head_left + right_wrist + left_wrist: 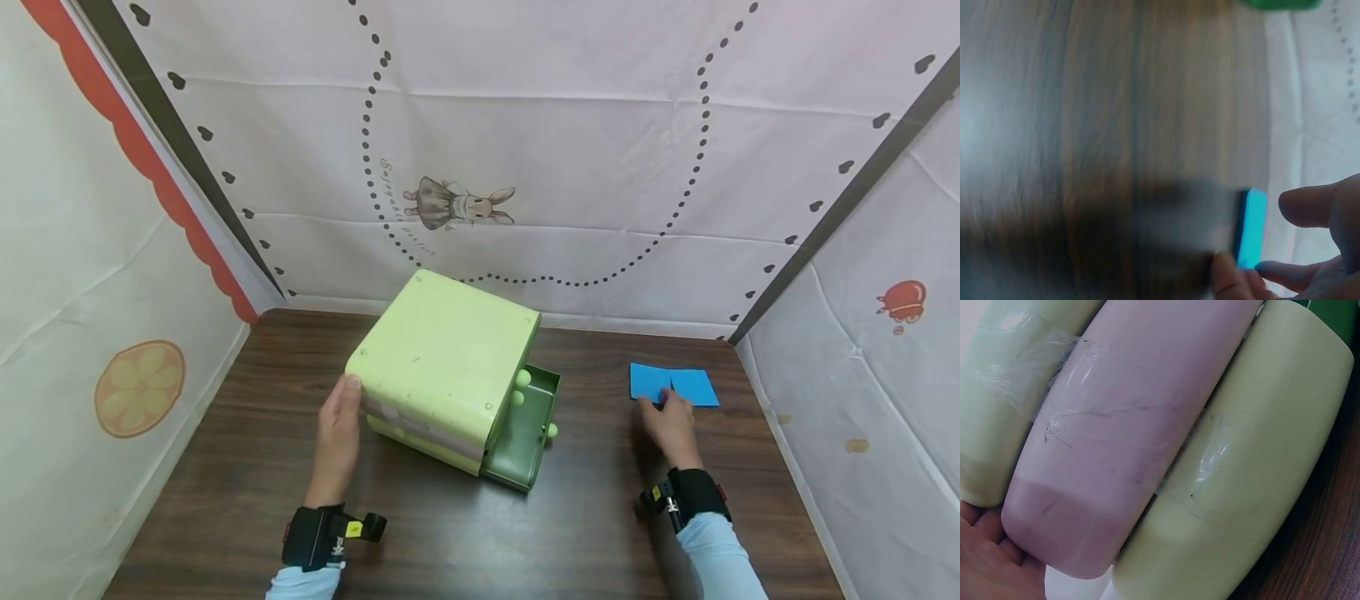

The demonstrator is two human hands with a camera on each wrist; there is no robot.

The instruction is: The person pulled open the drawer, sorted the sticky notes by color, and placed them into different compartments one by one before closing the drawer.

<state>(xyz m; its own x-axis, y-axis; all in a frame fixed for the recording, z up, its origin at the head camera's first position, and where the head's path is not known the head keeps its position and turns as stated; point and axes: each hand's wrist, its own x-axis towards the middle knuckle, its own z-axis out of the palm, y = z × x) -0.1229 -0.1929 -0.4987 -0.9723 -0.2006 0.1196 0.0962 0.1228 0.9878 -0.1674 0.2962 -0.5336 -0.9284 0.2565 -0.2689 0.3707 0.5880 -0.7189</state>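
Observation:
A light green drawer cabinet [450,342] with a pink middle band stands tilted at an angle on the table. Its dark green bottom drawer [521,446] is pulled out on the right side. My left hand [337,442] rests against the cabinet's left corner; in the left wrist view, its fingertips [988,528] go partly out of sight behind the edge. Two flat blue squares, perhaps note pads [697,387], lie side by side at the right. My right hand [672,429] touches their near edge, its thumb [1310,206] held apart from the fingers in the right wrist view.
The dark wood table [592,533] is bounded by white printed cloth [585,167] at the back and on both sides. Round green knobs [522,379] stick out from the cabinet's drawer side. Clear tape [1072,375] crosses the cabinet's bands.

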